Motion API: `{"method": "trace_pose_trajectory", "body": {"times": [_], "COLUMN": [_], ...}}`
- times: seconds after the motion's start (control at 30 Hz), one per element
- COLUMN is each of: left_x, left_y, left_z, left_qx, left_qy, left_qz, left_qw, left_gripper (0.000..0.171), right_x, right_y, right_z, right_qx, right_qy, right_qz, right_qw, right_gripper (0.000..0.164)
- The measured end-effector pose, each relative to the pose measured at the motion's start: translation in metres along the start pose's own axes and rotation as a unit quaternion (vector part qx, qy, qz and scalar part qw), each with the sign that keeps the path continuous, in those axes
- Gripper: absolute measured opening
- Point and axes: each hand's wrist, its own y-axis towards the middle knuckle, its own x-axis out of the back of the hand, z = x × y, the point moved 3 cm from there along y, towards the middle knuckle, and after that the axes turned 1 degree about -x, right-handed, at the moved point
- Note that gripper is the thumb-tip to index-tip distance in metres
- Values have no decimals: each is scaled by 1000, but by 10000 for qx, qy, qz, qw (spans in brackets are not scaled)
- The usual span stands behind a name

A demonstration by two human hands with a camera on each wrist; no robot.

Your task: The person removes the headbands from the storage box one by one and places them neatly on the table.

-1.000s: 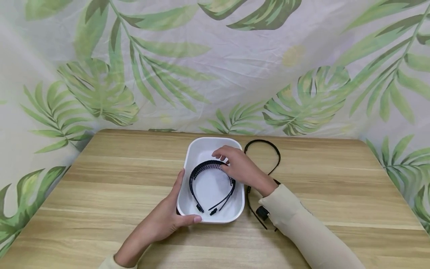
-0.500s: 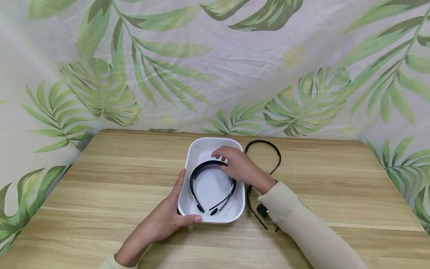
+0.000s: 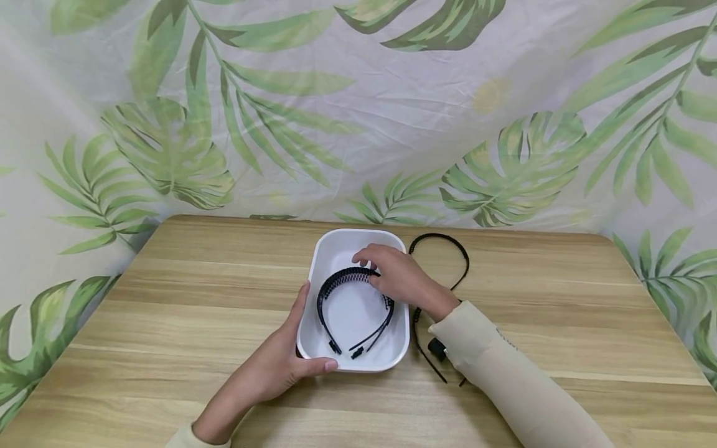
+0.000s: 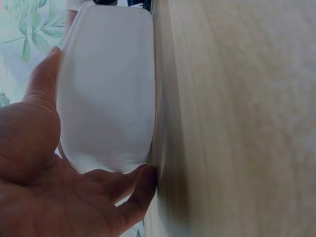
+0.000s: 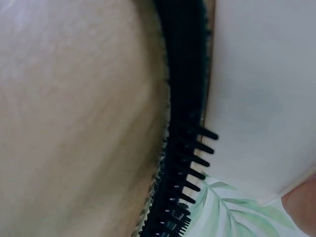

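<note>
My left hand (image 3: 274, 361) holds a white rectangular tub (image 3: 370, 368) at its near left corner. Its thumb lies on the front rim and the fingers run along the left side. In the left wrist view, the fingers curl at the lower corner of the tub wall (image 4: 108, 84). Inside the tub lie nested black toothed headbands (image 3: 351, 272), arched away from me with their ends toward me. Reaching over the right rim, my right hand (image 3: 400, 274) has its thumb and curled fingers around the right of the arch. The palm hides part of that arch.
To the right of the tub, more black headbands lie on the wooden table: one arches at the back (image 3: 462, 252), another (image 3: 417, 330) sits partly under the right forearm. Their teeth show close up in the right wrist view. Behind the table hangs a leaf-patterned cloth (image 3: 403, 137).
</note>
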Motion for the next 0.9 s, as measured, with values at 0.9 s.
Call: {"method": "trace_pose_trajectory", "body": {"times": [0.9], "left_x": [0], "left_y": [1], "left_z": [0], "left_qx": [88], "left_qy": [47], "left_qz": [29], "left_qw": [9999], "left_gripper": [133], "right_x": [-1], "right_y": [1], "right_z": [-1], "right_qx": [162], "right_qy": [-115], "right_qz": [-159], "right_qw": [9997], "right_gripper": [37]}}
